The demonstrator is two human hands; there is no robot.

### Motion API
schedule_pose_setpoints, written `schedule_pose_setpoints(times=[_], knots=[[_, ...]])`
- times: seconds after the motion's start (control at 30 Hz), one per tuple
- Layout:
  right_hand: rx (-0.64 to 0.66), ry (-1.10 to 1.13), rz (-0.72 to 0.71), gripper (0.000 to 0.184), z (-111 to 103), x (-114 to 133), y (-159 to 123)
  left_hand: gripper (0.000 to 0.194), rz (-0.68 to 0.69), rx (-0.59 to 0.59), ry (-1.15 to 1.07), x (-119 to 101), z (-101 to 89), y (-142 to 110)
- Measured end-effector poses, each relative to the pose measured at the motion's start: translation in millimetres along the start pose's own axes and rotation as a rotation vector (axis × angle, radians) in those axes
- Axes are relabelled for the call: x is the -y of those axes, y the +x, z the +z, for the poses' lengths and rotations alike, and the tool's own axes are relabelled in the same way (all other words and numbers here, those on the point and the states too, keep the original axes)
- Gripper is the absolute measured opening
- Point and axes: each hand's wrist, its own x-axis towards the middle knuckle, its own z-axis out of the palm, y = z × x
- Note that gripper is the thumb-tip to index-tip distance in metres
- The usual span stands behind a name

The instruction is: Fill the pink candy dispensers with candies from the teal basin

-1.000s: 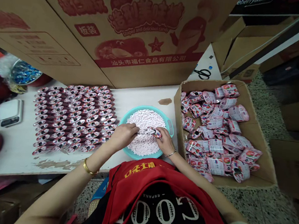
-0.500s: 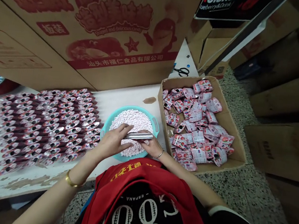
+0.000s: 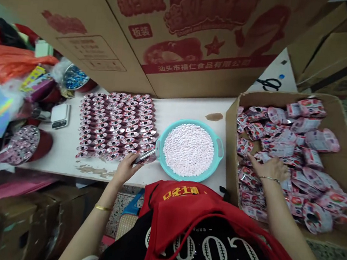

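Observation:
My left hand (image 3: 125, 169) grips a slim silver candy tube (image 3: 144, 156) at the near end of the packed rows of pink-and-silver tubes (image 3: 114, 126). My right hand (image 3: 270, 168) lies with fingers extended on pink candy pouches (image 3: 284, 137) inside a cardboard box (image 3: 231, 128). Between my hands, a teal round basin (image 3: 220, 151) holds a heap of small pale pink candies (image 3: 188, 150). Neither hand touches the basin.
All this stands on a white table (image 3: 188, 109). A large printed carton (image 3: 202, 33) hangs over its far side. Black scissors (image 3: 269, 84) lie behind the box. At the left are a small digital scale (image 3: 60, 116), orange plastic bags (image 3: 13, 61) and a round tub of wrapped sweets (image 3: 23, 145).
Both hands have left the basin. My left hand has carried the silver tube left to the rows, and my right hand has let go of it and moved right into the box.

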Motion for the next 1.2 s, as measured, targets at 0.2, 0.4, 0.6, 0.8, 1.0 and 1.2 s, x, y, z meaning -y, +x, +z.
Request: schedule_pose_setpoints(times=[0.2, 0.4, 0.6, 0.8, 1.0, 1.2], knots=[[0.295, -0.073, 0.211, 0.073, 19.3, 15.6, 5.6, 0.033, -0.121, 0.08, 0.071, 36.5, 46.2, -2.2], [0.102, 0.148, 0.045, 0.066, -15.8, 6.5, -0.2, 0.054, -0.143, -0.177, -0.044, 18.3, 46.3, -14.8], [0.715, 0.64, -0.465, 0.054, -79.7, 29.7, -45.9, 0.031, 0.05, -0.102, 0.056, -32.7, 34.4, 27.1], [1.268, 0.732, -0.468, 0.04, -86.7, 65.1, -107.8, 0.021, 0.168, 0.21, 0.197, -97.3, 71.9, 123.2], [1.289, 0.97, -0.17, 0.052, -73.1, 42.3, -122.5, 0.024, 0.243, 0.31, 0.04, -132.6, 132.6, 137.3], [0.886, 0.842, -0.383, 0.037, -45.1, 56.6, -122.7, 0.027, 0.231, 0.332, -0.134, -131.4, 126.7, 130.6]])
